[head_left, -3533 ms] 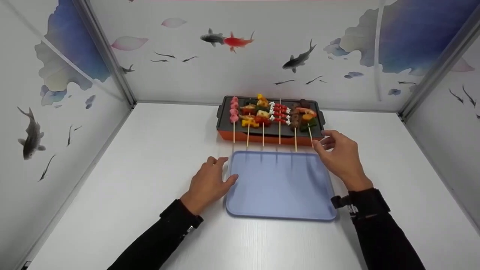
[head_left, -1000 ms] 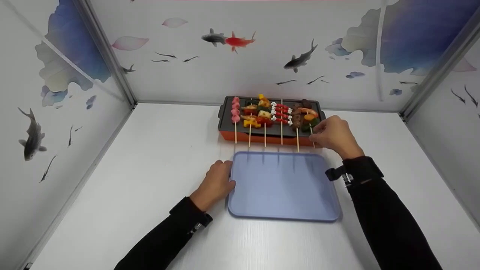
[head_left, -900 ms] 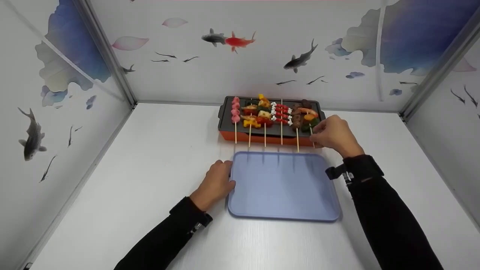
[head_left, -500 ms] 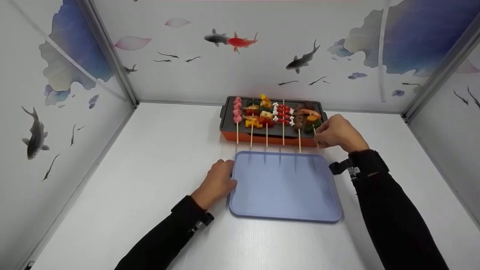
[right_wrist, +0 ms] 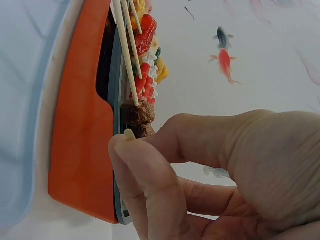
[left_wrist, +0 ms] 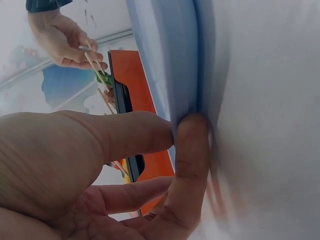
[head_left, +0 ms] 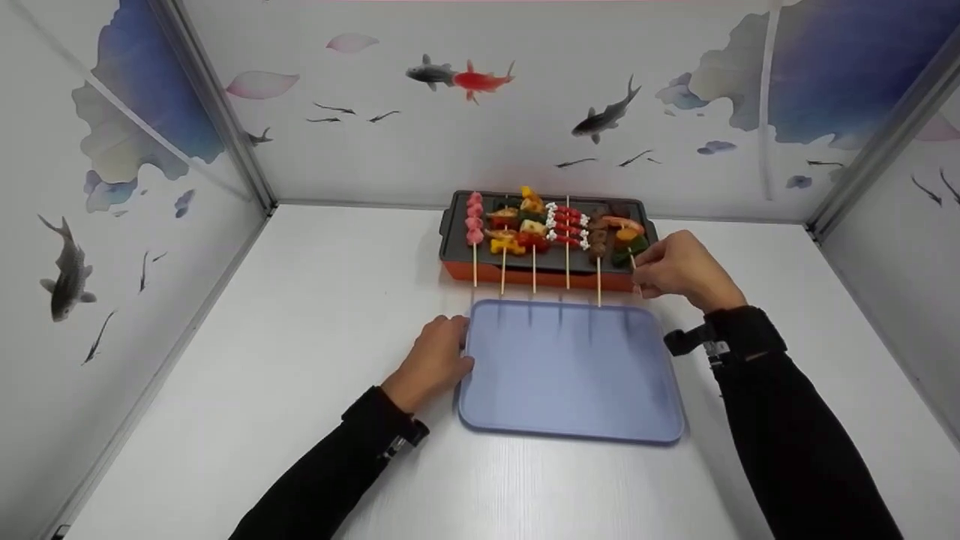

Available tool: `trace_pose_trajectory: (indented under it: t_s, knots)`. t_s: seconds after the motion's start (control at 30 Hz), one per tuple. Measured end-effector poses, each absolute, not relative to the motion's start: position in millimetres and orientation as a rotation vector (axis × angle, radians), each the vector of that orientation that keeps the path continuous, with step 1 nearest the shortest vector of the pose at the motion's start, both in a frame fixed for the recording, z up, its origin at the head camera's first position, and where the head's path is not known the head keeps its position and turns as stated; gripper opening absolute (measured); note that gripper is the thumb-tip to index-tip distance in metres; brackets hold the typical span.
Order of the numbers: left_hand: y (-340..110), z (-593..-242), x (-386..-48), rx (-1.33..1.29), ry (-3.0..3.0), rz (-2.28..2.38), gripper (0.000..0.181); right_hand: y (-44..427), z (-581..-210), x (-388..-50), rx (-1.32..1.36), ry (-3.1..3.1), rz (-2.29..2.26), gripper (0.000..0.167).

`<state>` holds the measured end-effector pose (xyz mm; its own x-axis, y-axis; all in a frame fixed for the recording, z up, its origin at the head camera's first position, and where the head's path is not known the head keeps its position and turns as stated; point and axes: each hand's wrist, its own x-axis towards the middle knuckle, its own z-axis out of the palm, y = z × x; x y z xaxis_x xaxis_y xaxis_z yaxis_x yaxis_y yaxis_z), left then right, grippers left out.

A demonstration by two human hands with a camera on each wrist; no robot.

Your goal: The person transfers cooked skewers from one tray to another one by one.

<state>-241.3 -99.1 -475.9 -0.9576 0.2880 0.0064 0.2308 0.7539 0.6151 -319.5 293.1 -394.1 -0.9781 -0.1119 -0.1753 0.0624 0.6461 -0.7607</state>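
Note:
My left hand (head_left: 431,358) pinches the left rim of the blue tray (head_left: 570,375) between thumb and index finger, as the left wrist view shows up close. The tray lies flat on the white table, with nothing on it. My right hand (head_left: 681,271) pinches the bare stick end of the rightmost skewer (head_left: 628,238), whose shrimp, orange and green pieces rest on the grill's right end. In the right wrist view the stick tip (right_wrist: 130,134) pokes out between thumb and fingers. The grill (head_left: 547,277) is orange with a black plate.
Several other skewers lie side by side on the grill, sticks toward me: a pink ball skewer (head_left: 475,219), a red-and-white one (head_left: 568,226) and a brown meat one (head_left: 598,236) among them. A printed wall (head_left: 510,135) stands right behind the grill.
Since the earliest frame, the left hand has closed on the tray's rim and the right hand has taken hold of the rightmost skewer's stick. Over the last second both hands stay nearly still.

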Motion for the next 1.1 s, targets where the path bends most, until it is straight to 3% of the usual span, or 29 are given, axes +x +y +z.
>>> trace_pose_trajectory:
  t_s: [0.13,0.27,0.3,1.1]
  knots:
    - [-103.6,-483.7,-249.4,0.427,2.829,1.04,0.056,294.0,-394.7,-317.2,-0.025,2.648,-1.26,0.045]
    - [-103.3,-482.0,-251.8,0.399,2.797,1.052,0.062,295.2,-395.5,-314.4,-0.006,2.647,-1.27,0.047]
    - [-100.0,-469.5,-245.3,0.353,2.774,1.051,0.063,295.7,-395.5,-313.6,0.0,2.646,-1.273,0.046]
    - [-104.2,-470.0,-246.6,0.212,2.652,1.134,0.067,300.8,-396.7,-273.9,0.025,2.657,-1.377,0.047]
